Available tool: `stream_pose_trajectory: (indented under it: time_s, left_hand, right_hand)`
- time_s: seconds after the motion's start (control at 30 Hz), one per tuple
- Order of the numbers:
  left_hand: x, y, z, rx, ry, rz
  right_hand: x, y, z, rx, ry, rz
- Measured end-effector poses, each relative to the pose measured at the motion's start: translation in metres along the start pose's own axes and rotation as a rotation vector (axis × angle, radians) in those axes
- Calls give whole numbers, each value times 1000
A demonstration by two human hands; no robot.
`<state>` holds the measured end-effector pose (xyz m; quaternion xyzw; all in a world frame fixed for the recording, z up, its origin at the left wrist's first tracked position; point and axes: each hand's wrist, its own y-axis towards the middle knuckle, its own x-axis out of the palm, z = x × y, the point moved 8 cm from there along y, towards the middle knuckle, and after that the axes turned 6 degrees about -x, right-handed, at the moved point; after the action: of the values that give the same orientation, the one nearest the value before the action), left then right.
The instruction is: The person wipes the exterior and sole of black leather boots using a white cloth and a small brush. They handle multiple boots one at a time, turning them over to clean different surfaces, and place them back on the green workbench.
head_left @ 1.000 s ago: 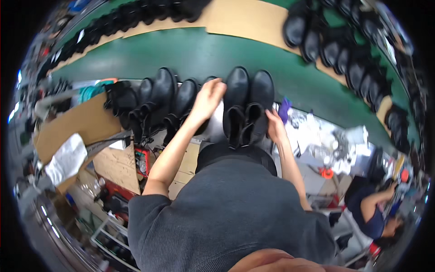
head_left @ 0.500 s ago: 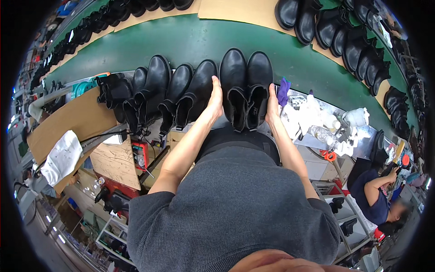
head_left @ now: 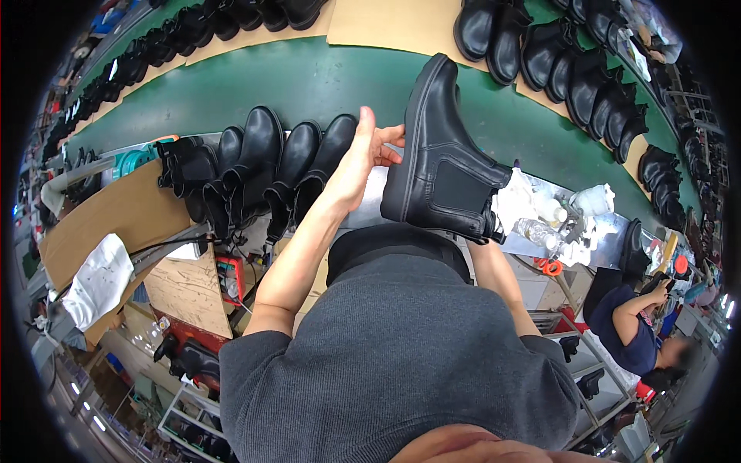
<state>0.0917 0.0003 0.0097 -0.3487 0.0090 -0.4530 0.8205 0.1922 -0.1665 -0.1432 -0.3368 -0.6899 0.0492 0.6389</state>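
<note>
A black Chelsea boot (head_left: 444,154), with an elastic side panel, is up in front of me, turned on its side, sole to the left and toe pointing away. My right hand (head_left: 485,246) is at its shaft opening; the boot hides the fingers, and it supports the boot from there. A sliver of dark leather shows behind the boot, maybe its mate. My left hand (head_left: 361,160) is open beside the sole, fingers stretched toward it; whether the fingertips touch is unclear. Left of that hand, several more black boots (head_left: 262,143) stand in a row.
Across the back runs a green bench (head_left: 309,73) with brown cardboard (head_left: 394,23) and rows of black boots. To the right, a metal tray (head_left: 614,231) carries white cloths and a clear bottle (head_left: 536,231). Orange-handled scissors (head_left: 549,267) hang below. At far right, another person (head_left: 629,324) works.
The pair of boots that stood upright between both hands is now turned sideways, one boot in front. My left hand has come off with fingers spread; my right has gone behind the shaft.
</note>
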Motion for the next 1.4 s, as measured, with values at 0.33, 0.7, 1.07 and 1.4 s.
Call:
stream_pose_trajectory:
  time_s: [0.33, 0.7, 1.07, 1.4]
  left_hand:
    - [-25, 52, -65, -175, -157, 44]
    - [45, 43, -68, -179, -934, -588]
    - [-55, 101, -57, 379, -150, 30]
    - [34, -2, 5, 84, -552, -128]
  right_hand:
    - [39, -3, -65, -353, -984, 260]
    - [144, -36, -66, -387, -1306, 8]
    - [130, -12, -74, -833, -1308, 63]
    - [32, 6, -43, -101, -216, -43]
